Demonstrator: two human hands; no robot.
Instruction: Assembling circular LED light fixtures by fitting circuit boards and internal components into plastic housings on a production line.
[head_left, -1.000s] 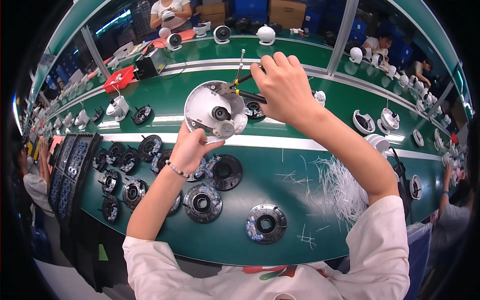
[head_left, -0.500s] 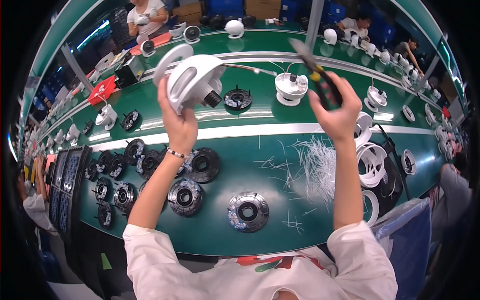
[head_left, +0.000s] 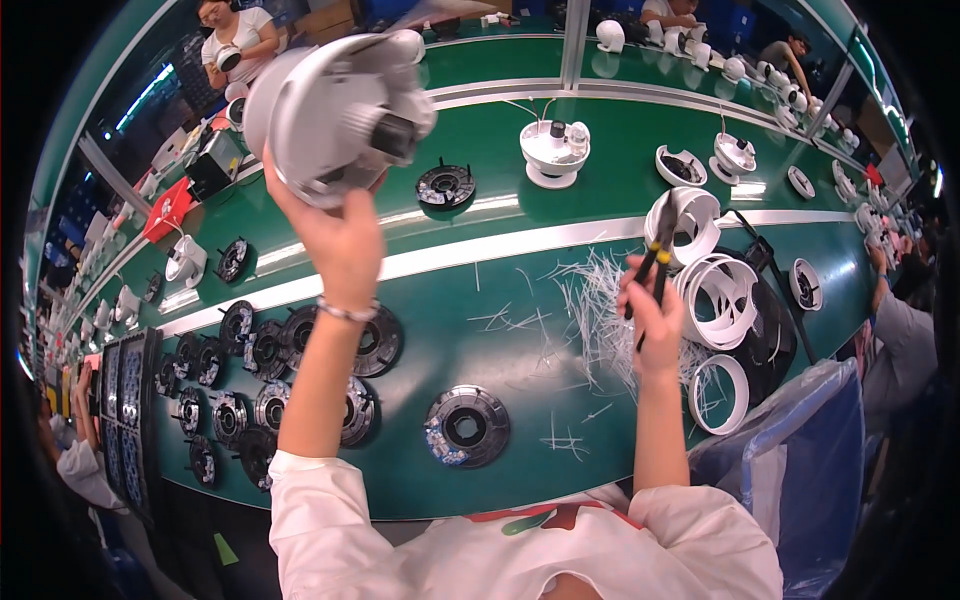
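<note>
High at the left, my left hand (head_left: pixel 335 235) grips a white dome camera housing (head_left: pixel 310 120) from below. The housing is tilted and smeared by motion, its black lens part (head_left: pixel 393 138) turned to the right. My right hand (head_left: pixel 655 325) is closed round the handles of black-and-yellow cutting pliers (head_left: pixel 657 255), whose jaws point up and away from me. Beside that hand lies a heap of thin white plastic strips (head_left: pixel 590 300). A round black plate with a small circuit board (head_left: pixel 467 427) rests on the green bench between my arms.
White rings (head_left: pixel 722 395) stand at the right by a blue plastic-lined bin (head_left: pixel 800 470). Several black plates (head_left: pixel 230 415) cover the left of the bench. On the belt behind are another white housing (head_left: pixel 553 150) and a black plate (head_left: pixel 445 186). Co-workers sit across and at both sides.
My left hand has raised the housing up and left, nearer to me. My right hand has lowered the pliers toward the strips and white rings. The whole view has shifted a little.
</note>
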